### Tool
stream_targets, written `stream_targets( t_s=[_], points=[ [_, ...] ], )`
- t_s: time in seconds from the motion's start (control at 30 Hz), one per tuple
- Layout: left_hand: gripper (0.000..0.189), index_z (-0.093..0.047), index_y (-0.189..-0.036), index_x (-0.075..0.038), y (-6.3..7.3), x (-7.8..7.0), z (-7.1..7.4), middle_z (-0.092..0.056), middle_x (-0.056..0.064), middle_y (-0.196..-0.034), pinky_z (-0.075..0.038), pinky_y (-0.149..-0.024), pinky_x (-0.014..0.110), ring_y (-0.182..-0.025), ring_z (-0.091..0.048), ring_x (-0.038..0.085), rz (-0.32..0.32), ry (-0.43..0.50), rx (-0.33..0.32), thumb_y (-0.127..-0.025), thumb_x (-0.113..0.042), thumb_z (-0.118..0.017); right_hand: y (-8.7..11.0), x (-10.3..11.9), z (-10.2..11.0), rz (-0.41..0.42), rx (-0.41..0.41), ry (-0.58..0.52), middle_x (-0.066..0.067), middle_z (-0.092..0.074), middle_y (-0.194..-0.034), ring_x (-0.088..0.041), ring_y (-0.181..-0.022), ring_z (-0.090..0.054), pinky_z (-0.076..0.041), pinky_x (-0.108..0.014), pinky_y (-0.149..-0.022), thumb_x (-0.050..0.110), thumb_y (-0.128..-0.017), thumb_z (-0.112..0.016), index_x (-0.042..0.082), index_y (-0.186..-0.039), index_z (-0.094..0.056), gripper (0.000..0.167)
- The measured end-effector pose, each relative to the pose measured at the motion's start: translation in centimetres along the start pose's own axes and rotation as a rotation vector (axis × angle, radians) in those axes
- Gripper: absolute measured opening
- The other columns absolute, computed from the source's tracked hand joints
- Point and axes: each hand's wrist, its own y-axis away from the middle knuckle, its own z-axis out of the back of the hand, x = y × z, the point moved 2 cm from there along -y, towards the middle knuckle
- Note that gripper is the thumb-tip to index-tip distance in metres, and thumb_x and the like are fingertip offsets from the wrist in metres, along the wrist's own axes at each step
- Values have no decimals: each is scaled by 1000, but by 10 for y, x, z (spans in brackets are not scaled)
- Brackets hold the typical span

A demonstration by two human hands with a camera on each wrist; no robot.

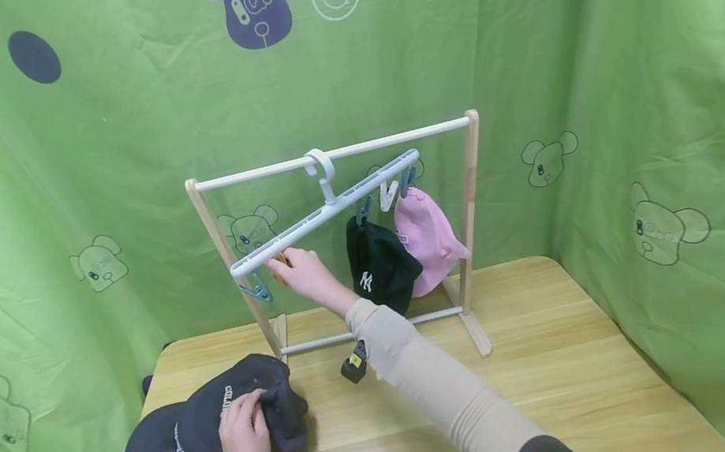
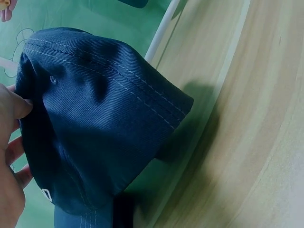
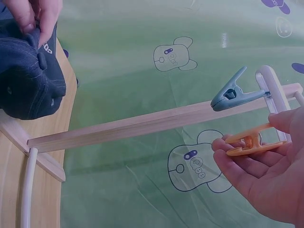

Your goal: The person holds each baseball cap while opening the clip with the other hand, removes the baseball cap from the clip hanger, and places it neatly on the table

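A dark navy baseball cap (image 1: 205,428) with white lettering lies at the table's left, its crown lifted up in the left wrist view. My left hand (image 1: 245,437) pinches the cap's crown fabric (image 2: 95,104) between thumb and fingers. A light blue hanger (image 1: 292,234) hangs tilted from the rack, its left end low. Under that end, my right hand (image 3: 266,166) holds an orange clip (image 3: 254,142), fingers beneath it and thumb up by the hanger bar. Beside it dangles a blue clip (image 3: 237,95), with nothing in it.
The wooden rack (image 1: 471,212) stands at the table's back. On the hanger's right half, blue clips hold a black cap (image 1: 379,263) and a pink cap (image 1: 429,235), with a white clip (image 1: 388,196) between them. Green printed cloth (image 1: 125,138) surrounds the wooden table (image 1: 576,382).
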Motion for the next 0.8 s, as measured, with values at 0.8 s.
stream_targets(
  t_s=[0.8],
  points=[
    [21, -75, -92, -5, 9, 5, -10, -70, 13, -90, -43, -84, 48, -85, -62, 36, 42, -34, 52, -78, 10, -67, 0, -2, -1, 1, -4, -11, 0, -54, -70, -12, -59, -45, -36, -20, -53, 35, -100, -50, 10, -85, -56, 30]
  ],
)
